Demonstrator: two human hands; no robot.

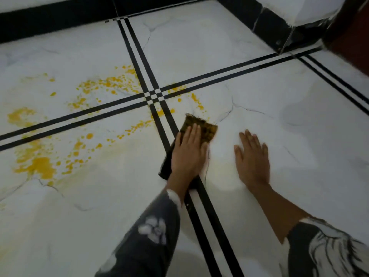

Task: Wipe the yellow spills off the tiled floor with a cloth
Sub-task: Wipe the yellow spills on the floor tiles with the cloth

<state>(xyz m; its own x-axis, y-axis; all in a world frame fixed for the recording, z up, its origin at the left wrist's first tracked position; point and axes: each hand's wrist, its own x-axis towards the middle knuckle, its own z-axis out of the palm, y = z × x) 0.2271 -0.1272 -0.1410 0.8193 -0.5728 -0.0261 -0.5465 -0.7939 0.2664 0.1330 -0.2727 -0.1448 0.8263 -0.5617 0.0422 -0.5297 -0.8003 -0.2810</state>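
A dark folded cloth (201, 126), stained yellow-brown at its far end, lies flat on the white marble-look tiled floor (279, 116) beside the black double grout lines. My left hand (189, 154) presses flat on top of the cloth, fingers pointing away from me. My right hand (252, 156) rests palm-down on the bare tile to the right, fingers spread, holding nothing. Yellow spills (40, 166) spatter the tiles on the left, with more yellow drops (111, 82) farther back and a few yellow specks (196, 101) just beyond the cloth.
Black double lines (153, 94) cross the floor in a grid. A black skirting (60, 15) runs along the far wall. At the back right a black-tiled corner (279, 27) juts out, with a dark reddish-brown surface (351, 37) beside it.
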